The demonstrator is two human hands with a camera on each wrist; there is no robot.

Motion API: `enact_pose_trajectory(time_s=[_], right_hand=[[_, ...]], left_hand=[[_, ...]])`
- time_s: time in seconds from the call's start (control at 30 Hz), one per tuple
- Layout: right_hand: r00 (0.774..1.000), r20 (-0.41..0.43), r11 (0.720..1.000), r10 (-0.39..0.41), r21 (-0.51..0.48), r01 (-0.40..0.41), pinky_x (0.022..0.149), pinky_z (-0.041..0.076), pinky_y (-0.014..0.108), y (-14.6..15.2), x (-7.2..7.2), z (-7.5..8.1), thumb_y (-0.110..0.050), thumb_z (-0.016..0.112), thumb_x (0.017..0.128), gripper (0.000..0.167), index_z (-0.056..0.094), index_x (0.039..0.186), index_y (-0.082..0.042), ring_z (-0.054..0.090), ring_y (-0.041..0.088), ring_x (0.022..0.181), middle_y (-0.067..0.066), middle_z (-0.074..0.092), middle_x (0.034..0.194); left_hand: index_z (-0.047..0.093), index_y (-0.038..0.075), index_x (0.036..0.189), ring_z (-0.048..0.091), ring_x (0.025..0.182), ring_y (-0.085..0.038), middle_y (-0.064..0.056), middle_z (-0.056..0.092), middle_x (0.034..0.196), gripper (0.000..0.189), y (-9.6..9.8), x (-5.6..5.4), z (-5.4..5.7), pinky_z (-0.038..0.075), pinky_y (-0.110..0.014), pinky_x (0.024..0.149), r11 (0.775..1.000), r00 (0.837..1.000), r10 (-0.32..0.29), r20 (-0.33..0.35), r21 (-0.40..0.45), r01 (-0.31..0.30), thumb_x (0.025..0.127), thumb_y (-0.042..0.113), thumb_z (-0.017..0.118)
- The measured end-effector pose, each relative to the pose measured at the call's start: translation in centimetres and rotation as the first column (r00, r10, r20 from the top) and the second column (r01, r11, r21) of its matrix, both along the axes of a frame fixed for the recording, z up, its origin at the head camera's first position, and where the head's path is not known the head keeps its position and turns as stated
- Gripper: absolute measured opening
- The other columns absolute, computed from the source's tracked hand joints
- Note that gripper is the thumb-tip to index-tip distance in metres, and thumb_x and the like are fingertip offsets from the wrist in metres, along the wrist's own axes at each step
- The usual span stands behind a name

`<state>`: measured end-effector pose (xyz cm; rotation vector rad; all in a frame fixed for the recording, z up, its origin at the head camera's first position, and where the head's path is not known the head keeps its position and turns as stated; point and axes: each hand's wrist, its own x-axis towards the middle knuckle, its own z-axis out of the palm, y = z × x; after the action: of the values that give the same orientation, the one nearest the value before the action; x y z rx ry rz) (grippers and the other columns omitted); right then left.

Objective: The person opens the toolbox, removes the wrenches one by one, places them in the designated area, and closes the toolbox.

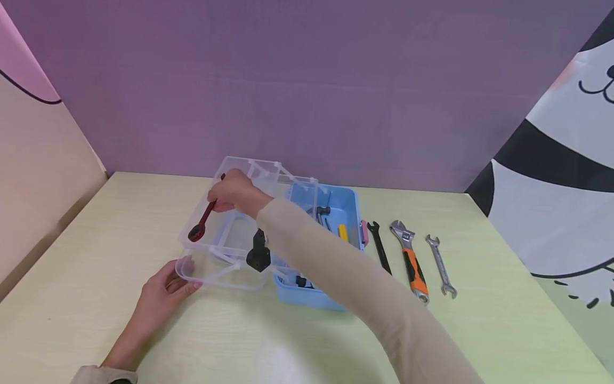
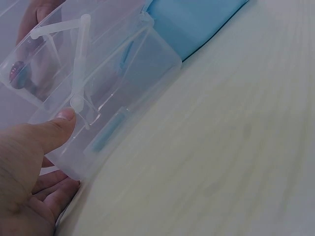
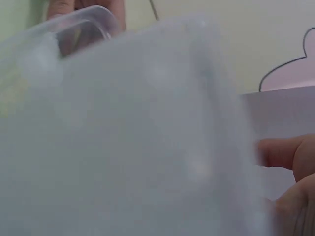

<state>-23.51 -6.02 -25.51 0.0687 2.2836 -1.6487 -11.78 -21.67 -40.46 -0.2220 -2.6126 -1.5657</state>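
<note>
A red ratchet wrench (image 1: 205,220) with a dark round head hangs head-down from my right hand (image 1: 235,192), which grips its handle over the clear plastic trays (image 1: 225,285). These trays, joined by white hinge arms, stand folded out to the left of a blue toolbox (image 1: 312,300). My left hand (image 1: 160,296) holds the near left corner of the lower tray. In the left wrist view its thumb presses the tray wall (image 2: 142,73), with the other fingers lower at the corner. A blurred clear panel (image 3: 133,128) fills most of the right wrist view.
Inside the toolbox lie a hammer (image 1: 323,210) and a yellow-handled tool (image 1: 342,232); my right sleeve covers part of it. To its right on the table are a black wrench (image 1: 379,248), an orange-and-black adjustable wrench (image 1: 413,266) and a silver wrench (image 1: 441,266). A purple wall (image 1: 307,96) stands behind.
</note>
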Motion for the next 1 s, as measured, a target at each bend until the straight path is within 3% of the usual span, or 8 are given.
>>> enact_pose_trajectory(time_s=[0.1, 0.23, 0.33, 0.57, 0.67, 0.87, 1.0], right_hand=[[0.999, -0.028, 0.998, -0.033, 0.061, 0.035, 0.071, 0.060, 0.030, -0.2, 0.1, -0.4, 0.004, 0.067, 0.082, 0.013, 0.056, 0.089, 0.005, 0.071, 0.026, 0.075, 0.016, 0.066, 0.077], [0.998, -0.048, 0.997, -0.041, 0.056, 0.044, 0.075, 0.060, 0.032, -0.1, 0.2, -0.7, 0.007, 0.066, 0.082, 0.008, 0.059, 0.085, 0.008, 0.071, 0.030, 0.084, 0.021, 0.068, 0.087], [0.997, -0.058, 0.998, -0.047, 0.031, 0.049, 0.080, 0.059, 0.036, 0.0, 0.4, -0.7, 0.008, 0.066, 0.081, 0.009, 0.057, 0.084, 0.008, 0.071, 0.031, 0.084, 0.019, 0.065, 0.084], [0.995, -0.033, 0.996, -0.091, -0.011, 0.091, 0.077, 0.059, 0.032, 0.1, 0.2, -0.7, 0.005, 0.067, 0.082, 0.018, 0.053, 0.094, 0.004, 0.072, 0.029, 0.083, 0.016, 0.064, 0.083], [0.996, -0.020, 0.995, -0.086, -0.059, 0.084, 0.075, 0.060, 0.032, 0.2, 0.0, -0.9, 0.006, 0.066, 0.082, 0.020, 0.052, 0.097, 0.004, 0.072, 0.029, 0.082, 0.015, 0.061, 0.082], [0.999, 0.037, 0.976, -0.039, -0.213, 0.046, 0.081, 0.058, 0.035, 0.9, -0.6, -1.0, 0.009, 0.063, 0.083, 0.020, 0.049, 0.097, 0.004, 0.064, 0.021, 0.066, 0.013, 0.058, 0.077], [0.999, 0.046, 0.970, -0.026, -0.242, 0.036, 0.083, 0.057, 0.035, 1.4, -0.6, -0.8, 0.007, 0.064, 0.084, 0.018, 0.054, 0.099, 0.007, 0.065, 0.021, 0.070, 0.016, 0.064, 0.082]], left_hand=[[0.047, -0.007, 0.130, 0.061, 0.111, -0.037, -0.032, 0.056, 0.124, 0.051, 0.0, 0.0, 0.0, 0.054, -0.016, 0.084, 1.000, 1.000, -0.006, 0.008, 0.006, 0.006, 0.087, 0.011, 0.069], [0.047, -0.007, 0.130, 0.059, 0.112, -0.039, -0.032, 0.056, 0.125, 0.050, 0.1, -0.3, -0.2, 0.054, -0.017, 0.085, 1.000, 1.000, -0.013, 0.002, 0.005, 0.013, 0.088, 0.011, 0.068], [0.048, -0.006, 0.129, 0.059, 0.112, -0.039, -0.031, 0.057, 0.124, 0.050, 0.1, -0.6, -0.3, 0.054, -0.017, 0.085, 1.000, 1.000, -0.008, -0.001, -0.009, 0.008, 0.088, 0.013, 0.069], [0.048, -0.005, 0.129, 0.060, 0.112, -0.039, -0.031, 0.058, 0.123, 0.051, 0.0, -0.5, -0.2, 0.056, -0.025, 0.085, 1.000, 1.000, 0.005, 0.027, -0.011, -0.005, 0.087, 0.014, 0.069], [0.048, -0.005, 0.129, 0.060, 0.112, -0.039, -0.030, 0.058, 0.124, 0.051, 0.0, -0.6, -0.2, 0.056, -0.025, 0.086, 1.000, 1.000, 0.005, 0.031, -0.006, -0.005, 0.088, 0.015, 0.069], [0.047, -0.005, 0.130, 0.060, 0.112, -0.039, -0.031, 0.057, 0.125, 0.051, -0.1, -0.7, -0.3, 0.056, -0.028, 0.086, 1.000, 1.000, 0.003, 0.028, -0.018, -0.003, 0.088, 0.016, 0.069], [0.048, -0.004, 0.130, 0.060, 0.112, -0.039, -0.030, 0.058, 0.124, 0.051, -0.3, -0.8, -0.3, 0.056, -0.028, 0.086, 1.000, 1.000, 0.004, 0.025, -0.025, -0.004, 0.089, 0.017, 0.068]])
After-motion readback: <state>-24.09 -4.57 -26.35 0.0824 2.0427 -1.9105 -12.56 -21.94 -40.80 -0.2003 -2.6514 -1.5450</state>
